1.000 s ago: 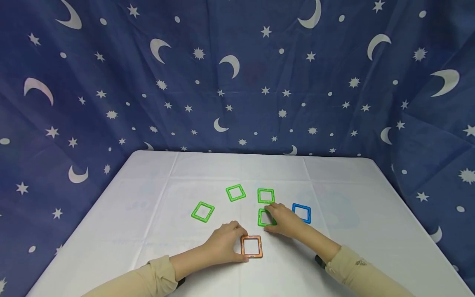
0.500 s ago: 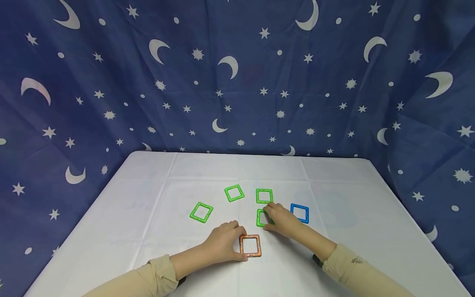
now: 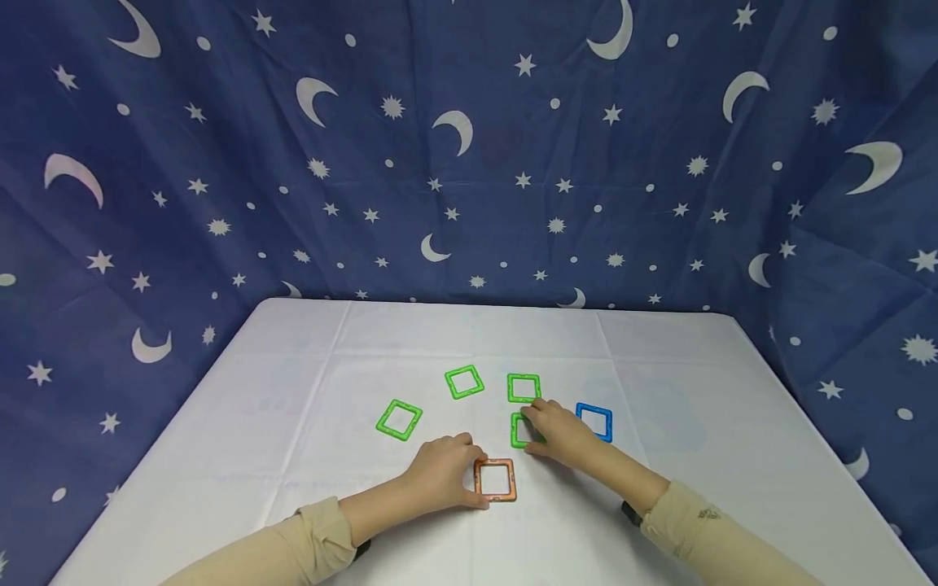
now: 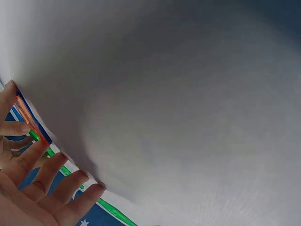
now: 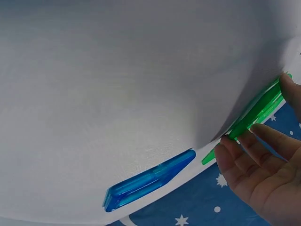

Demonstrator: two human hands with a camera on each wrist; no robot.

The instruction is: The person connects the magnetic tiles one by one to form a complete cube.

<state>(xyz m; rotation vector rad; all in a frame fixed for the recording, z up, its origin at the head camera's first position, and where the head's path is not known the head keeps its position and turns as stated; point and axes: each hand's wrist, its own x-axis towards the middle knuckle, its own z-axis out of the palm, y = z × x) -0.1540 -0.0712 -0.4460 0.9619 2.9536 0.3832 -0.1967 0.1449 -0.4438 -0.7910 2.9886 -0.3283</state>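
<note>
In the head view my left hand (image 3: 440, 476) holds an orange square magnetic tile (image 3: 514, 480) by its left side, thumb at the near corner and fingertips at the far one. A dark blue edge (image 4: 41, 128) runs along the tile's underside in the left wrist view. Farther off and to the right, my right hand (image 3: 563, 433) pinches a green square magnetic tile (image 3: 515, 431), covering its right part. In the right wrist view, thumb and fingers meet opposite sides of this green tile (image 5: 256, 110). A gap of tabletop separates the orange and green tiles.
A blue square tile (image 3: 610, 425) lies just beyond the right wrist. Another green tile (image 3: 510, 389) sits right behind the gripped one. Two more green tiles lie to the left, one farther back (image 3: 451, 387) and one nearer (image 3: 386, 413). A starry curtain (image 3: 469, 163) hangs behind the white table (image 3: 293, 391).
My left hand has slid the orange tile slightly away from me, toward the green one. My right hand keeps its grip in nearly the same place.
</note>
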